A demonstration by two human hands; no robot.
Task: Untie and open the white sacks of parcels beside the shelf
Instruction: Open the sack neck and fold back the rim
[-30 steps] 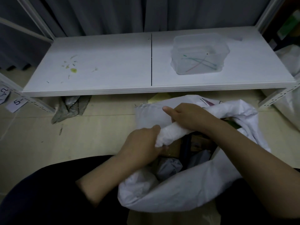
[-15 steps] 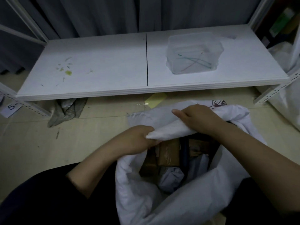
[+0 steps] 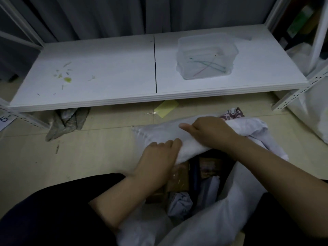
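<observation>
A white sack [image 3: 218, 222] stands open on the floor between my knees, in front of the low white shelf [image 3: 110, 82]. Its far rim [image 3: 159, 133] is rolled into a thick band. My left hand [image 3: 158, 160] grips the near end of that roll from below. My right hand [image 3: 211, 131] presses over the roll from above, thumb pointing left. Inside the mouth lie brown cardboard parcels [image 3: 177, 181] and a grey plastic mailer [image 3: 180, 204], partly hidden by my arms.
A clear plastic box [image 3: 205, 55] holding coloured ties sits on the shelf's right half. Under the shelf edge lie a crumpled grey bag [image 3: 67, 123] and a yellow note [image 3: 166, 108]. Another white sack [image 3: 312, 107] leans beside the right shelf post.
Both hands have rolled the sack's far rim further outward and down; the roll is thicker. The view shifted slightly, with the sack mouth still open.
</observation>
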